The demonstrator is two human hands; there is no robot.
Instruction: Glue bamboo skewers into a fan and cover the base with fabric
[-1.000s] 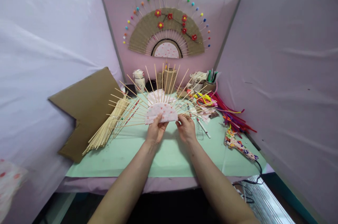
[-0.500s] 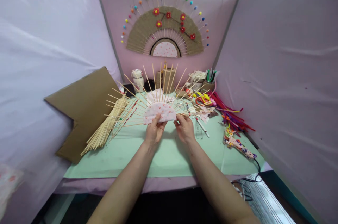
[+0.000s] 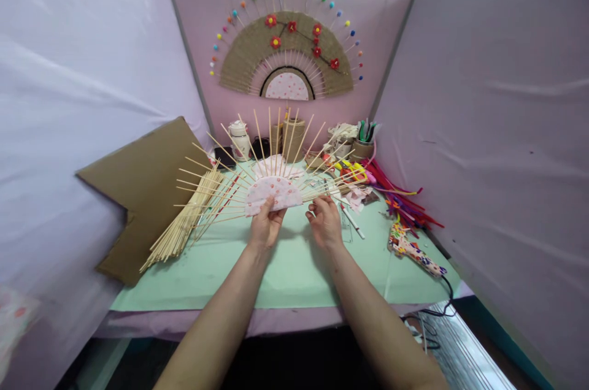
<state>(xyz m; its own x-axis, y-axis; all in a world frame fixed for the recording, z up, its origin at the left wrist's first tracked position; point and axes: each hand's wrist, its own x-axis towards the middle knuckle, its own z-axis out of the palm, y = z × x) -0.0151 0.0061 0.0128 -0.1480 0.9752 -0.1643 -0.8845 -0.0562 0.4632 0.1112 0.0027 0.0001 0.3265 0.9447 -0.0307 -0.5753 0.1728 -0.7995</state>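
Note:
A handmade fan frame (image 3: 280,191) is held up over the table, its half-round base covered in pink patterned fabric and thin wooden sticks radiating from it. My left hand (image 3: 265,228) grips the lower edge of that base, thumb on the front and fingers behind. Just right of the base, apart from it, is my right hand (image 3: 326,223), its fingers loosely bent and slightly apart, with nothing visible in them. The right-hand sticks pass above its fingers. A bundle of loose wooden sticks (image 3: 186,218) lies on the left of the table.
Brown cardboard (image 3: 151,187) leans at left. A finished fan (image 3: 248,59) hangs on the back wall. Behind the frame stand a white bottle (image 3: 240,143) and a twine spool (image 3: 294,137). Yellow-handled scissors (image 3: 359,172), pipe cleaners (image 3: 405,197) and a patterned glue gun (image 3: 416,254) lie right.
My right hand has let go of the base's right corner and is now apart from it. My left hand has shifted the fan frame slightly left and tilted it.

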